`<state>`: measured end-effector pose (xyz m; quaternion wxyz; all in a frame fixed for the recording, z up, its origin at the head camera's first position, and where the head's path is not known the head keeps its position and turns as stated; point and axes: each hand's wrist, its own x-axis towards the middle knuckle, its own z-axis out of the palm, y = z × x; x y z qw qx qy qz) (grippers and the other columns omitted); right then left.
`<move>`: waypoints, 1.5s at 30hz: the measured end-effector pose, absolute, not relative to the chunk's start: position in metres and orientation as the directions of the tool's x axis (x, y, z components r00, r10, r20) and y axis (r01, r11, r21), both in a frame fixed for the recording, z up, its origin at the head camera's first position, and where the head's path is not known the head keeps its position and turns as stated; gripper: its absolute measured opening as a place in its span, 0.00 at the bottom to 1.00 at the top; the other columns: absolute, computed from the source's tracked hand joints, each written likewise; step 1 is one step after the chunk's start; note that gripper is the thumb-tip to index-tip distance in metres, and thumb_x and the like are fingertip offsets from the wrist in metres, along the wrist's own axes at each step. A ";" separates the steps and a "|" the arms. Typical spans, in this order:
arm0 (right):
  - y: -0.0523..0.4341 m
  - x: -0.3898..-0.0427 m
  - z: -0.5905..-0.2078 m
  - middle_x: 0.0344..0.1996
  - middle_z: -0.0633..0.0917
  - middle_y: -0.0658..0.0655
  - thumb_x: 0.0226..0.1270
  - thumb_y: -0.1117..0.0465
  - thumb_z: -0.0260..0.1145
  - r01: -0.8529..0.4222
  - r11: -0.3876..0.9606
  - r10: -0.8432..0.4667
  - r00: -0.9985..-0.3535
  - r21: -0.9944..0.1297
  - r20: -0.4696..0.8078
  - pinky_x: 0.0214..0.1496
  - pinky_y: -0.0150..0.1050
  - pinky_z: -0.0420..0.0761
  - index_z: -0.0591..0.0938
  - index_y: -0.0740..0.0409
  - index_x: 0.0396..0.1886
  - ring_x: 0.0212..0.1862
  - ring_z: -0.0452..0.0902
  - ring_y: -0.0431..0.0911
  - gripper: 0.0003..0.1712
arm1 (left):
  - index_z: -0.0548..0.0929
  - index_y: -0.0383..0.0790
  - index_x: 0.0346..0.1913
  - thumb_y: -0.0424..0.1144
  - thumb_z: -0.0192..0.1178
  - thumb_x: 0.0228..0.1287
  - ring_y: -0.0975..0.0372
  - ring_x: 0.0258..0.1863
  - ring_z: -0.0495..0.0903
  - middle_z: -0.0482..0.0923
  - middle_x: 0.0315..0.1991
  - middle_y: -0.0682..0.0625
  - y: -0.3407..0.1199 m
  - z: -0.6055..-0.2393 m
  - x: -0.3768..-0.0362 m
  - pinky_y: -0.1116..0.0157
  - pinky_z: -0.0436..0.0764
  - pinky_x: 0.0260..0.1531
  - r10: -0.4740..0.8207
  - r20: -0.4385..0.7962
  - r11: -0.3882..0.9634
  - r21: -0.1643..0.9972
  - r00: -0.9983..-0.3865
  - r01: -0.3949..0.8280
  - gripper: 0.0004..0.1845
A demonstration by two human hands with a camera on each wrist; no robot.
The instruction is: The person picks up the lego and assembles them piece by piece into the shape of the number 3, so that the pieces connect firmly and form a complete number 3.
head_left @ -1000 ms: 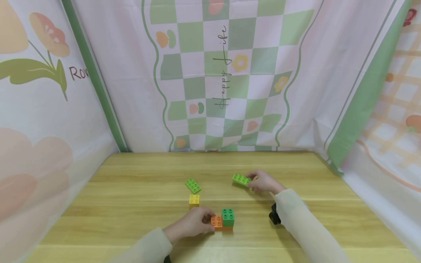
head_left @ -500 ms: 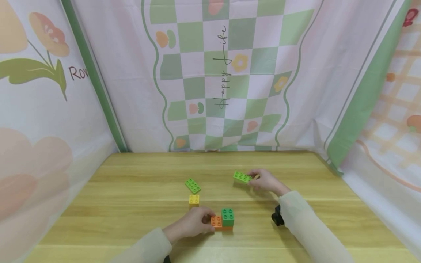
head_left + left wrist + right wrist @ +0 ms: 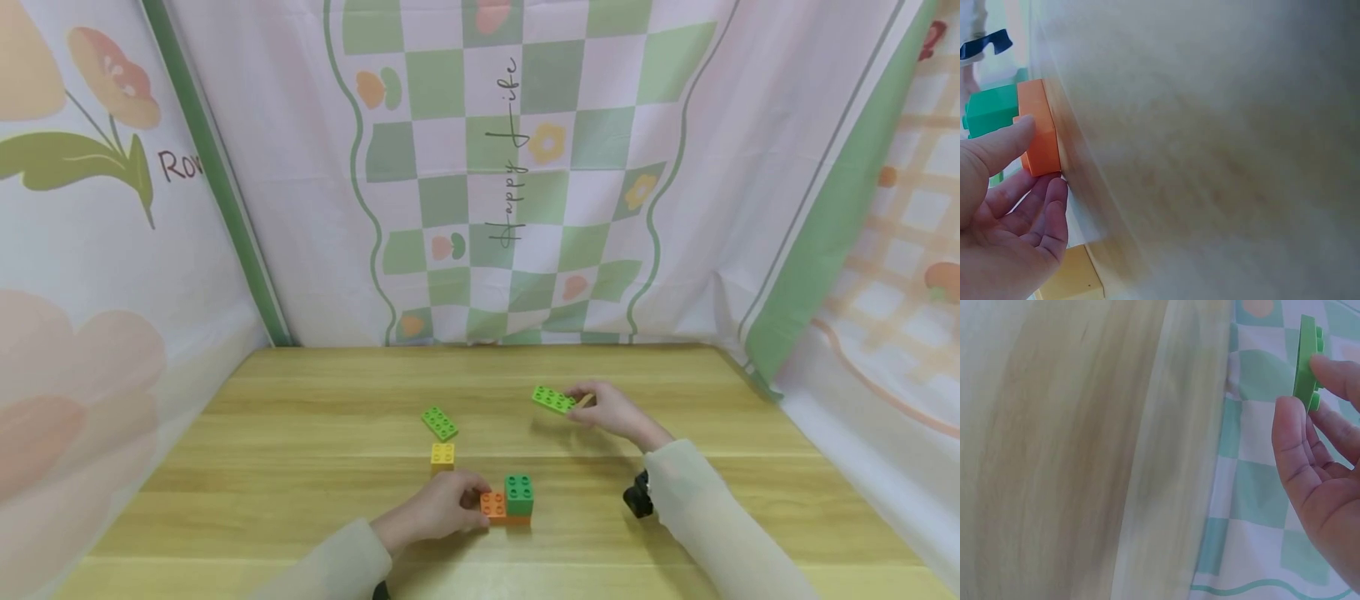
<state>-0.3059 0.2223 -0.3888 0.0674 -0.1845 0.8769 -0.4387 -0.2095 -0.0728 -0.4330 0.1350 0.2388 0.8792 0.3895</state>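
My left hand (image 3: pixel 444 506) pinches the left end of an orange building brick (image 3: pixel 492 505), thumb on the near side and fingers on the far side. On that brick's right half sits a dark green square brick (image 3: pixel 519 495). Up and to the right, my right hand (image 3: pixel 611 410) holds a thin light green brick (image 3: pixel 553 399) by its right end, above the table, with a shadow below it. In the right wrist view the light green brick (image 3: pixel 1305 362) is seen edge-on between thumb and fingers.
A yellow brick (image 3: pixel 443 457) stands just behind my left hand, partly covered by it. Beyond it lies a second light green brick (image 3: pixel 439 423), flat on the wooden table (image 3: pixel 315 433). A patterned curtain (image 3: pixel 495 167) hangs at the table's far edge.
My right hand has risen and moved slightly away and to the right with the light green brick, lifting it off the table. My left hand and the orange brick have stayed put.
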 end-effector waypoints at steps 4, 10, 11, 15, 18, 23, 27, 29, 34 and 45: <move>0.221 -0.301 -0.385 0.44 0.76 0.66 0.59 0.65 0.65 -0.270 0.539 -0.386 -0.921 -0.798 0.052 0.36 0.50 0.79 0.72 0.75 0.53 0.35 0.75 0.47 0.25 | 0.81 0.39 0.45 0.36 0.69 0.49 0.68 0.32 0.73 0.76 0.35 0.58 -0.073 -0.433 -0.210 0.70 0.74 0.33 0.527 -0.053 0.577 0.755 -0.848 0.311 0.18; 0.220 -0.296 -0.382 0.46 0.76 0.68 0.59 0.66 0.65 -0.296 0.525 -0.398 -0.914 -0.798 0.077 0.36 0.50 0.79 0.71 0.75 0.54 0.35 0.76 0.47 0.25 | 0.80 0.39 0.45 0.36 0.69 0.49 0.68 0.33 0.73 0.76 0.35 0.57 -0.073 -0.433 -0.211 0.70 0.75 0.33 0.532 -0.050 0.564 0.765 -0.846 0.310 0.18; 0.219 -0.293 -0.378 0.46 0.75 0.69 0.59 0.67 0.64 -0.299 0.524 -0.400 -0.913 -0.798 0.080 0.36 0.50 0.79 0.71 0.76 0.53 0.35 0.76 0.48 0.24 | 0.80 0.39 0.46 0.35 0.69 0.49 0.68 0.33 0.73 0.76 0.35 0.57 -0.073 -0.433 -0.211 0.70 0.75 0.33 0.532 -0.050 0.564 0.766 -0.845 0.310 0.18; 0.217 -0.287 -0.373 0.46 0.75 0.69 0.59 0.67 0.64 -0.299 0.511 -0.403 -0.911 -0.806 0.083 0.37 0.50 0.79 0.71 0.77 0.53 0.35 0.75 0.48 0.24 | 0.81 0.39 0.46 0.35 0.69 0.50 0.68 0.33 0.73 0.77 0.36 0.57 -0.073 -0.434 -0.212 0.70 0.75 0.33 0.537 -0.051 0.562 0.766 -0.842 0.312 0.18; 0.219 -0.288 -0.376 0.46 0.76 0.67 0.59 0.65 0.65 -0.299 0.502 -0.404 -0.911 -0.811 0.085 0.37 0.49 0.79 0.71 0.75 0.53 0.35 0.76 0.48 0.25 | 0.81 0.39 0.46 0.35 0.69 0.50 0.68 0.33 0.74 0.77 0.36 0.57 -0.073 -0.434 -0.212 0.70 0.75 0.33 0.542 -0.048 0.562 0.763 -0.839 0.319 0.18; 0.220 -0.288 -0.380 0.47 0.76 0.66 0.60 0.64 0.65 -0.310 0.503 -0.410 -0.907 -0.807 0.093 0.37 0.48 0.79 0.72 0.73 0.54 0.36 0.76 0.47 0.25 | 0.81 0.39 0.46 0.37 0.69 0.50 0.69 0.33 0.73 0.77 0.35 0.58 -0.073 -0.434 -0.213 0.70 0.74 0.34 0.545 -0.040 0.568 0.753 -0.837 0.334 0.18; 0.218 -0.286 -0.377 0.47 0.75 0.68 0.61 0.67 0.64 -0.314 0.511 -0.412 -0.906 -0.800 0.093 0.36 0.48 0.79 0.72 0.74 0.54 0.35 0.76 0.48 0.23 | 0.81 0.39 0.45 0.37 0.69 0.49 0.69 0.34 0.73 0.76 0.36 0.58 -0.073 -0.435 -0.214 0.69 0.74 0.35 0.554 -0.014 0.566 0.740 -0.833 0.364 0.18; 0.217 -0.285 -0.376 0.47 0.75 0.70 0.61 0.69 0.63 -0.319 0.511 -0.417 -0.904 -0.798 0.094 0.35 0.48 0.79 0.71 0.75 0.54 0.35 0.76 0.49 0.23 | 0.81 0.38 0.45 0.37 0.69 0.49 0.69 0.34 0.72 0.76 0.36 0.58 -0.073 -0.435 -0.214 0.69 0.73 0.35 0.557 -0.003 0.564 0.736 -0.831 0.375 0.18; 0.216 -0.281 -0.373 0.48 0.75 0.69 0.61 0.67 0.63 -0.328 0.501 -0.429 -0.898 -0.801 0.100 0.35 0.48 0.79 0.72 0.74 0.54 0.36 0.76 0.48 0.23 | 0.80 0.36 0.46 0.36 0.69 0.50 0.68 0.33 0.72 0.76 0.35 0.57 -0.074 -0.434 -0.213 0.69 0.74 0.34 0.564 0.005 0.563 0.729 -0.826 0.389 0.18; 0.215 -0.278 -0.372 0.45 0.76 0.66 0.60 0.64 0.66 -0.357 0.470 -0.455 -0.882 -0.807 0.125 0.34 0.46 0.80 0.73 0.72 0.54 0.35 0.76 0.48 0.25 | 0.81 0.38 0.46 0.37 0.69 0.50 0.68 0.32 0.72 0.74 0.33 0.58 -0.074 -0.433 -0.211 0.70 0.73 0.33 0.532 -0.044 0.573 0.754 -0.846 0.321 0.18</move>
